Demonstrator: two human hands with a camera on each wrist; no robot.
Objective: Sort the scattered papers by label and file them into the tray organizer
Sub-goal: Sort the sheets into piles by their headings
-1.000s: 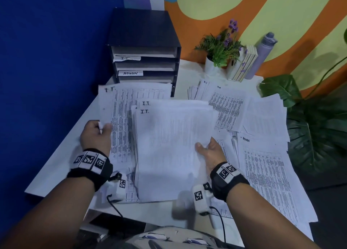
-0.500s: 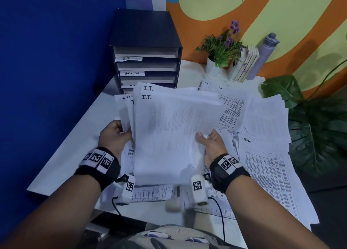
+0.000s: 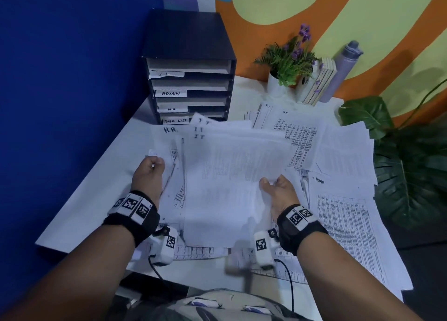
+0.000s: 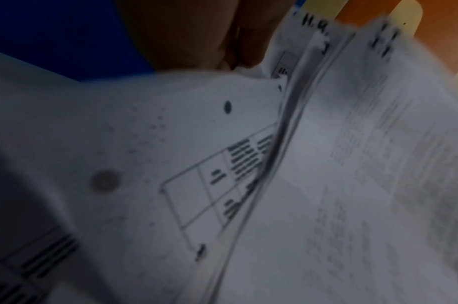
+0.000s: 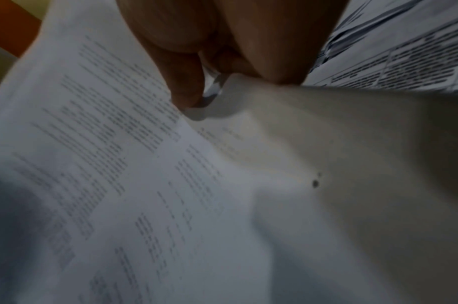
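I hold a paper stack (image 3: 232,175) above the table, its fanned top sheets marked I.T. My left hand (image 3: 148,173) grips its left edge, where a sheet marked H.R. (image 3: 169,132) sticks out. In the left wrist view, blurred fingers (image 4: 222,41) pinch that sheet beside the stack (image 4: 352,164). My right hand (image 3: 278,190) pinches the right edge. Its thumb (image 5: 186,82) lies on the printed top sheet (image 5: 144,185). The black tray organizer (image 3: 188,42) stands at the back left. Its slots are labelled IT, ADMIN, H.R and TASK LIST.
More papers cover the table's right side, among them an ADMIN sheet (image 3: 346,224) and an H.R. pile (image 3: 290,127). A potted plant (image 3: 287,62), books (image 3: 316,83) and a bottle (image 3: 343,71) stand at the back. A large leafy plant (image 3: 411,170) is at the right.
The left hand brought its sheet in against the stack, and both hands lifted the papers off the table. The H.R. sheet and the organizer's lower labels have come into sight.
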